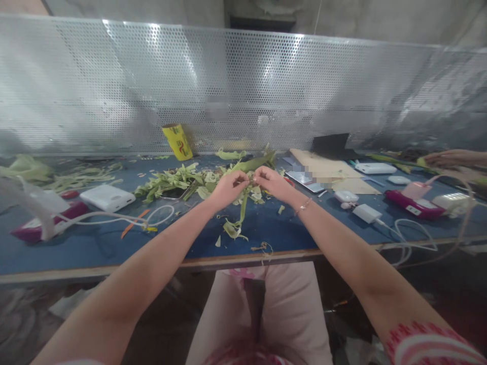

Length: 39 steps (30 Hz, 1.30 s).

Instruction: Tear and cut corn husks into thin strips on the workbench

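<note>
Pale trousers (292,309) lie nearest, in front of the worktop (201,241), with a red-and-white sleeve (426,347) at the near right. Both bare forearms reach over the near edge. The left hand (230,186) and right hand (277,185) meet near the middle of the worktop, the fingers of each closed in a pinch on a plant bit (250,180), too small to make out. A green strip (242,210) hangs just below them; whether it joins the bit, I cannot tell. A bracelet (303,207) circles the right wrist.

Green leaves (167,182) are heaped to the left of the hands and behind them. On the far side, a yellow tube (178,143) leans near the perforated screen (144,86). Left of the leaves sit a white box (107,196) and a magenta power strip (74,209). To the right lie a phone (306,181), cardboard (323,165), a charger (367,213) and another magenta strip (414,205). At the far right, another person's hand (452,157) is over more greenery.
</note>
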Motion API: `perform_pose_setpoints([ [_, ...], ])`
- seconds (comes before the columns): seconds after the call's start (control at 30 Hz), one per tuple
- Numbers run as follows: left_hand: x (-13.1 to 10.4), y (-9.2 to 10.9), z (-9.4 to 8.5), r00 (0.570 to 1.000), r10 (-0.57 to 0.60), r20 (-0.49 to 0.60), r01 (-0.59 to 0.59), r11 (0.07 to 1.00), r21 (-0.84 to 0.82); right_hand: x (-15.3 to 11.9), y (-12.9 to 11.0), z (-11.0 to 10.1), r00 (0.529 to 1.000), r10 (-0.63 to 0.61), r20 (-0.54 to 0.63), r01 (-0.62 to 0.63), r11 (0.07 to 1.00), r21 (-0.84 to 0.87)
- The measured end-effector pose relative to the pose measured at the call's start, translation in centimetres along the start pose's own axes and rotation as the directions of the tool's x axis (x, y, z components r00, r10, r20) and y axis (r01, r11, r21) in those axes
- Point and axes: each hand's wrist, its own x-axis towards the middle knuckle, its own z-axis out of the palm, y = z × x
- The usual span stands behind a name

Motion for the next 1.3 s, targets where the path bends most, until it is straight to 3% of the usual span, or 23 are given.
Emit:
perform_pose_setpoints([
  [0.17,0.1,-0.2,0.0,1.000,-0.007,-0.011,0.007,1.000,0.017,0.0,-0.1,-0.1,1.000,0.002,0.011,-0.002,1.000,0.015],
  [0.37,0.3,-1.1,0.1,1.000,-0.022,-0.005,0.022,0.999,0.034,-0.1,0.1,-0.1,0.999,-0.031,-0.008,0.029,0.981,-0.190],
  [0.67,0.3,-1.5,0.3,1.000,-0.028,0.001,0.028,0.999,0.029,-0.3,-0.1,-0.1,0.999,-0.035,-0.011,0.029,0.945,-0.325],
  [1.07,0.0,-1.2,0.3,0.999,-0.029,0.016,0.029,1.000,-0.005,-0.1,0.5,0.0,1.000,0.007,0.013,-0.005,0.985,-0.175],
  [1.3,0.0,-1.2,0.2,0.999,-0.017,0.030,0.016,1.000,0.015,-0.2,0.0,0.0,0.999,0.012,0.036,-0.003,0.968,-0.250],
])
